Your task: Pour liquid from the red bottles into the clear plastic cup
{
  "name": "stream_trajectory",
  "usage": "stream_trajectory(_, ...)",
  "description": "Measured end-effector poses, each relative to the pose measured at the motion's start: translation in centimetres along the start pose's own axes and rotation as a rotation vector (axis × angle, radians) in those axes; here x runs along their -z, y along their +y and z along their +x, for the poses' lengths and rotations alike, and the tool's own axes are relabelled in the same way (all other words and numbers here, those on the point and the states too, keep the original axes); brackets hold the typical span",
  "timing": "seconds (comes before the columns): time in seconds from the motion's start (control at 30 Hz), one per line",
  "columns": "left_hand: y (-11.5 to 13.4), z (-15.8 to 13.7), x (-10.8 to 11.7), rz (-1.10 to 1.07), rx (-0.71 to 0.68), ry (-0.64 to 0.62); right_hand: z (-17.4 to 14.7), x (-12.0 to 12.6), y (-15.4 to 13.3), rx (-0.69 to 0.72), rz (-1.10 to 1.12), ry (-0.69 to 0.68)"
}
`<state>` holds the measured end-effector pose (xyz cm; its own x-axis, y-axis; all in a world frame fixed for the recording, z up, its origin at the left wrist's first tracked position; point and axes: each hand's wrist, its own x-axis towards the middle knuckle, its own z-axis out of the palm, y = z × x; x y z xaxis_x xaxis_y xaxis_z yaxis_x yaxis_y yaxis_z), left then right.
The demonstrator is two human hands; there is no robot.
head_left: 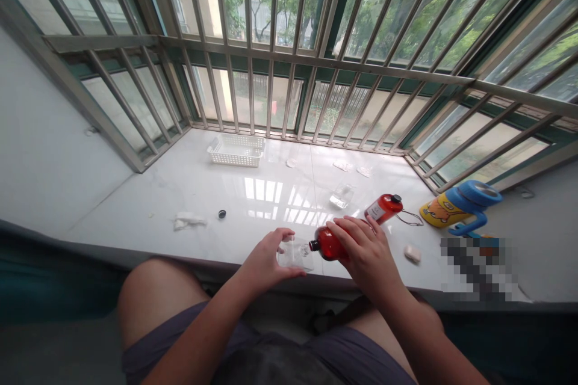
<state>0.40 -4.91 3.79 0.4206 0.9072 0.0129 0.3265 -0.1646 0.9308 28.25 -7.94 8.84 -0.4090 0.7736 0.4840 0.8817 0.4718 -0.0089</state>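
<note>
Tipping sideways in the right hand [368, 252], the amber bottle [328, 243] lies almost level with its dark open mouth right at the rim of a small clear cup [295, 254]; the fingers are wrapped over the bottle's body, while the left hand [266, 261] is closed around the cup from the near side, both held just above the front edge of the white sill [135, 204]. The biggest risk, as I judge it, is a spill over that front edge onto the lap below; the cup sits near the lip of the sill, and a tilt too steep or a mouth that drifts off the rim would send liquid down. The cup also looks light and thin; a squeeze could buckle it, or a nudge from the bottle neck could tip it.

Around them, largest first: the window bars [289, 72] close off the far side; a white basket [236, 150] stands well apart at the back left; a yellow and blue flask [456, 204] lies on its side to the right; a second red bottle [383, 208], capped, lies just beyond the right hand, near enough to be knocked by the wrist; a crumpled tissue [188, 220] and a small black cap [221, 213] lie to the left; a small white lump [412, 253] rests at the right.
</note>
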Motion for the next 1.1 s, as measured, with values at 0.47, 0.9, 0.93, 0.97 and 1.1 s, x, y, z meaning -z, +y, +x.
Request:
stream_trajectory(0.47,0.33,-0.04,0.16,0.031,0.025,0.021,0.05,0.17,-0.03,0.008,-0.019,-0.005)
stream_trajectory(0.9,0.00,0.03,0.08,0.031,0.008,0.028,0.14,0.37,-0.08,0.011,-0.034,-0.002)
stream_trajectory(0.93,-0.14,0.05,0.05,0.031,-0.002,0.031,0.14,0.38,-0.09,0.010,-0.034,0.001)
stream_trajectory(0.97,-0.28,0.06,0.02,0.031,-0.009,0.033,0.14,0.38,-0.10,0.010,-0.034,0.005)
stream_trajectory(1.1,-0.60,0.09,-0.01,0.036,-0.007,0.026,0.13,0.33,-0.10,0.010,-0.031,0.020)
